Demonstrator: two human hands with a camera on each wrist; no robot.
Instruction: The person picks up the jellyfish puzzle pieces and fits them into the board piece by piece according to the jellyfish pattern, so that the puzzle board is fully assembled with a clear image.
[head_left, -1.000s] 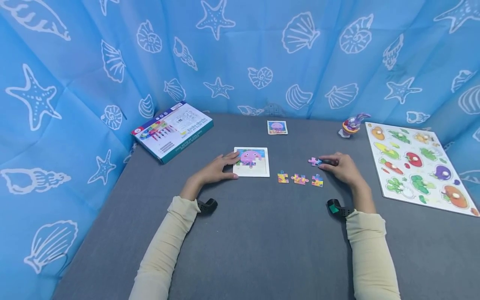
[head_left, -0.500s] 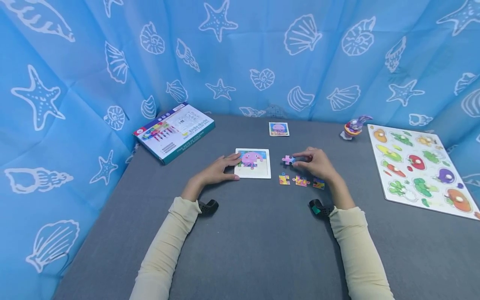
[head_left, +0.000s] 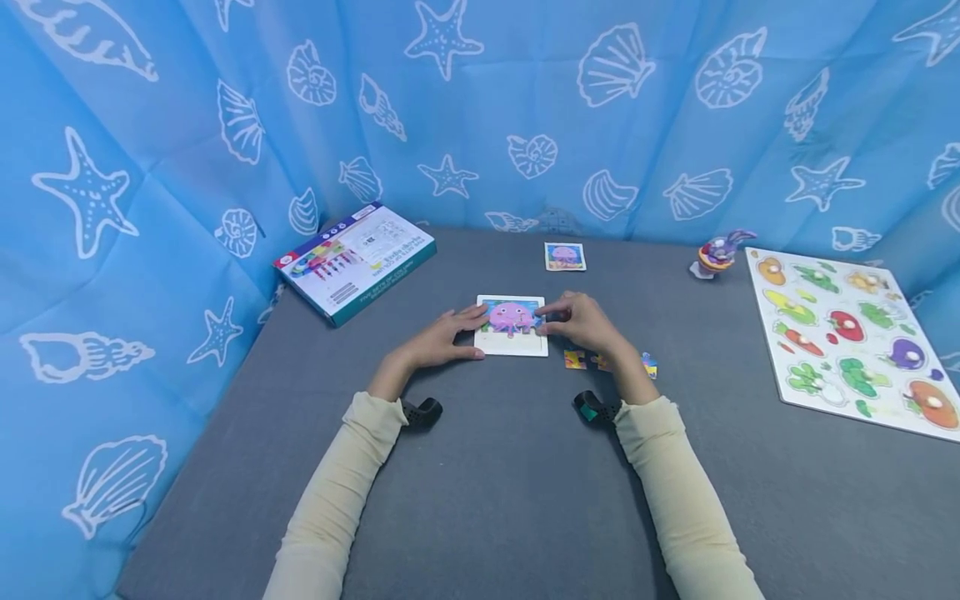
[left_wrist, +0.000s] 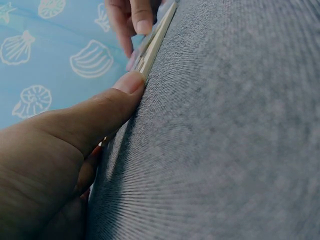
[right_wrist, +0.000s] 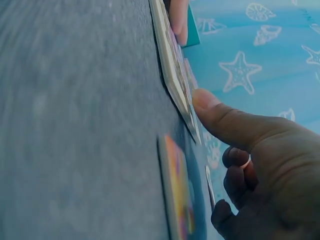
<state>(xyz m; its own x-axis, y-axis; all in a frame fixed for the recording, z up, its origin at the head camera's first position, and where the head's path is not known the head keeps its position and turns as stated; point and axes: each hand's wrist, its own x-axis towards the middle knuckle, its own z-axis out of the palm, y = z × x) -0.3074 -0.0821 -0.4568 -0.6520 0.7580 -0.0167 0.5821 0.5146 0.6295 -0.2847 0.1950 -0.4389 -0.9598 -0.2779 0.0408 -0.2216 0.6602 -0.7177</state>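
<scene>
A small square jigsaw tray (head_left: 516, 349) with a white border lies on the table, a pink octopus picture in its upper part and bare board along the bottom. My left hand (head_left: 442, 338) rests at its left side, fingertips on the border and thumb against the edge (left_wrist: 151, 59). Over the right side of the tray, my right hand (head_left: 587, 322) pinches a pink and blue puzzle piece (head_left: 537, 320), mostly hidden by the fingers. Close to the right wrist lie loose yellow-and-pink pieces (head_left: 575, 359), the middle one partly covered by the hand; one piece (right_wrist: 176, 185) shows large in the right wrist view.
A small octopus picture card (head_left: 565, 257) lies behind the tray. A flat boxed set (head_left: 356, 262) sits at the back left. To the right are a small purple figurine (head_left: 720, 253) and a vegetable peg board (head_left: 855, 342). A blue shell-print curtain (head_left: 495, 100) hangs behind.
My right hand has carried the puzzle piece leftward from beyond the loose pieces to the right side of the jigsaw tray. The left hand has stayed at the tray's left side.
</scene>
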